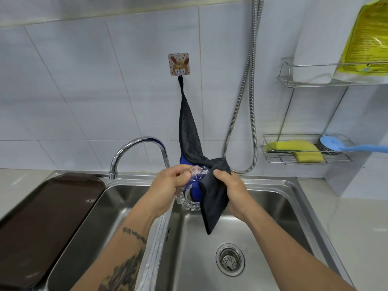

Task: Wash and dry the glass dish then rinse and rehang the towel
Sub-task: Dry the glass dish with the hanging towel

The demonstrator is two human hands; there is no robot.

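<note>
1. Currently drying step, by my read: the left hand (168, 185) pinched the near-left rim of the glass dish (189, 192), fingers pressed together on the edge, thumb on top.
2. The right hand (228, 190) was closed on a fold of the towel (212, 204), pressing it against the dish's right side.
3. Key relation: dish sat directly between the two grips, touching both, tilted on edge with its round base facing the camera. No real long axis, it's round. Left grip carried it; right grip was the wiping one.
4. Dish was held in the air over the right basin of the sink (273, 217), below the faucet (134, 152) spout, well above the drain (230, 259).
5. Towel's top loop was on the wall hook (179, 64), so it ran taut-ish up and back from the right grip; loose corner hung below it.
6. Dish looked clear, cut-pattern, scalloped rim; blue towel face showed through the base. Wetness: couldn't tell.
7. Judgement: rotate the dish in the left grip to reach the uncovered left rim.
</note>
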